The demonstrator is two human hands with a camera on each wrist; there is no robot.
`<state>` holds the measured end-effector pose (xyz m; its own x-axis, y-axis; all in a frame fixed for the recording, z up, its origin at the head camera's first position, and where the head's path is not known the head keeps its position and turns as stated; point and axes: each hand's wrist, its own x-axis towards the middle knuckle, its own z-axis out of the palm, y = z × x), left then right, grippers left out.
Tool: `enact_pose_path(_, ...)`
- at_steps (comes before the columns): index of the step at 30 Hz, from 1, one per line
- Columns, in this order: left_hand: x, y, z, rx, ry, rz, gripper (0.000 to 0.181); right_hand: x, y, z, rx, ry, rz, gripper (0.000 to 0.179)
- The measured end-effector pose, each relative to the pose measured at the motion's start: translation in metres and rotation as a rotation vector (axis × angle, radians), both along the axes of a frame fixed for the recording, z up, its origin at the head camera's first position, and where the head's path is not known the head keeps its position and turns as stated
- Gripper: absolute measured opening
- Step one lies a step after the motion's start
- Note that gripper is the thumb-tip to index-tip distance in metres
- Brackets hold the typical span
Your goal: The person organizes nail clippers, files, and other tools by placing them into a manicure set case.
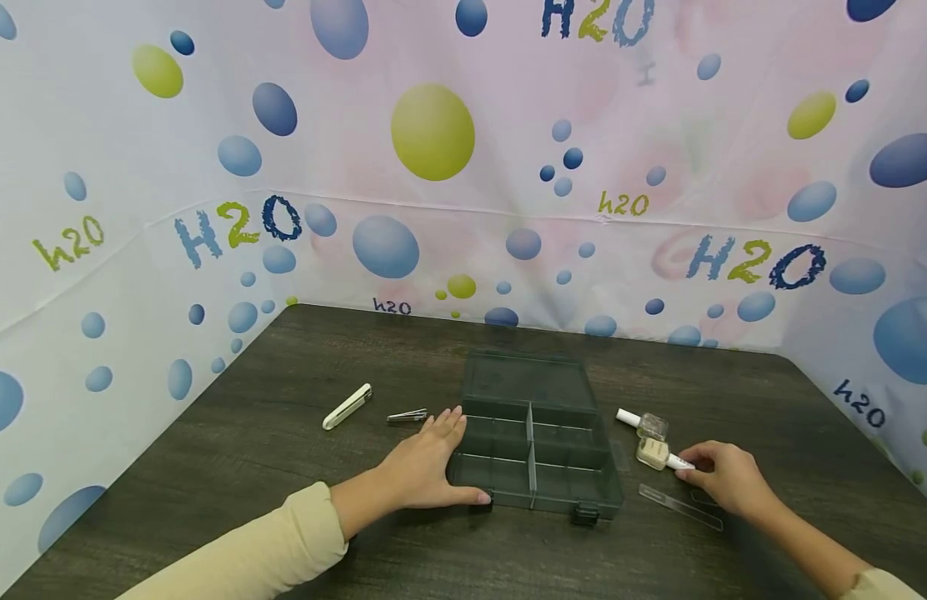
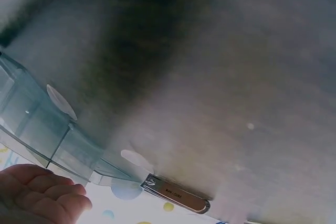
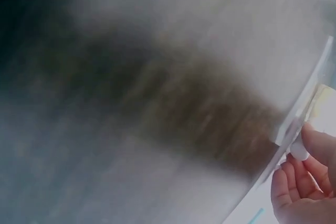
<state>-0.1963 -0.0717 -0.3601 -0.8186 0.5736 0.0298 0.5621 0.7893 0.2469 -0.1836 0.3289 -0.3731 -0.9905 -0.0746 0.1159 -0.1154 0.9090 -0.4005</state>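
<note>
A dark see-through divided box [image 1: 532, 479] lies with its lid [image 1: 528, 382] folded back. My left hand [image 1: 428, 467] rests against the box's left side, fingers extended and thumb reaching along the front edge by a latch. My right hand [image 1: 728, 477] pinches the white cap of a cream nail polish bottle [image 1: 651, 453], which lies on its side right of the box. Touching that bottle or close behind it is a clear nail polish bottle [image 1: 653, 427] with a white cap. Beyond my left fingers lies a small metal nail clipper [image 1: 407, 415], also in the left wrist view [image 2: 176, 193].
A long off-white tool [image 1: 348, 407] with a metal end lies on the dark wooden table [image 1: 298, 358] at left. Clear flat strips [image 1: 681, 507] lie near my right hand. A patterned curtain [image 1: 433, 200] encloses the table's back and sides.
</note>
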Motion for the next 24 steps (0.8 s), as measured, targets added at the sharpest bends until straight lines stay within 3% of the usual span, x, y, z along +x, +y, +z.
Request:
enact_pose_path(11, -0.0002, 0.0014, 0.0031, -0.019, 0.004, -0.001, 0.098, 0.0025, 0.0021, 0.0063, 0.02, -0.006, 0.012, 0.016)
enact_pose_path(24, -0.0003, -0.0002, 0.0041, -0.002, -0.005, 0.002, 0.097, 0.0045, -0.0016, 0.0063, -0.051, 0.042, -0.001, 0.015)
